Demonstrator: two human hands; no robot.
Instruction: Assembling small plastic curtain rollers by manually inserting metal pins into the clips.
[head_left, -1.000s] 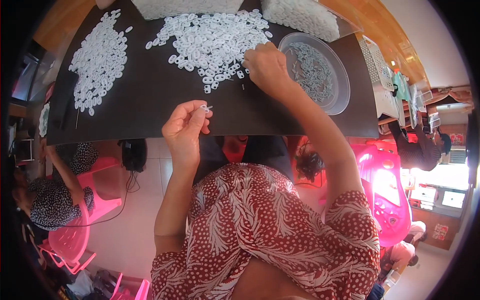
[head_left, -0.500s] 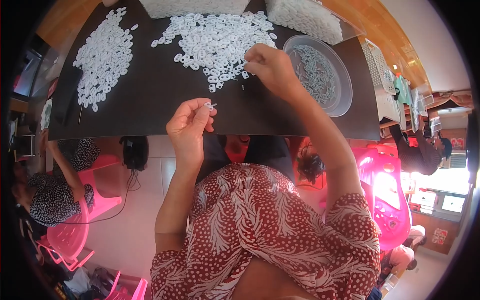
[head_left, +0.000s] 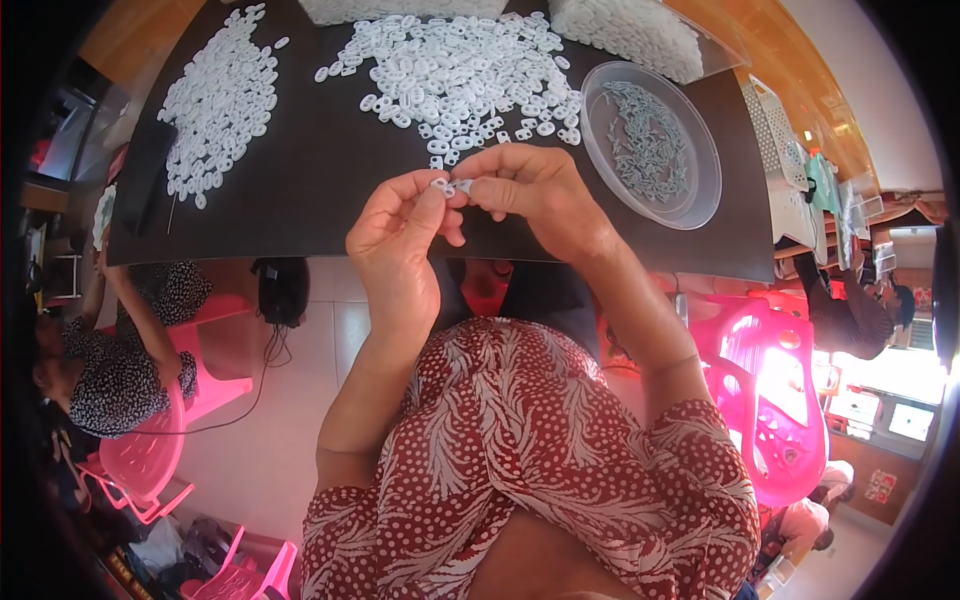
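Above the near part of the dark table, my left hand (head_left: 400, 225) pinches a small white plastic oval piece with holes (head_left: 442, 186) between thumb and fingers. My right hand (head_left: 545, 195) meets it from the right, its thumb and forefinger closed on another small white plastic piece (head_left: 464, 186). The two pieces are close together; whether they touch is too small to tell. Just beyond my hands spreads a heap of similar white oval pieces (head_left: 450, 75). Right of my right hand stands a round clear dish (head_left: 706, 190) holding many small grey screws (head_left: 645, 145).
Finished-looking white pieces (head_left: 220, 110) form a second heap at the left, beside a dark long object (head_left: 152, 205). Clear bins of white pieces (head_left: 630, 40) stand at the back. Pink chairs (head_left: 765, 400) flank me, and another person (head_left: 125, 370) sits at the left.
My right hand has come from the edge of the middle heap, nearer and leftward, to meet my left hand with a white piece in it. My left hand has shifted slightly right and up.
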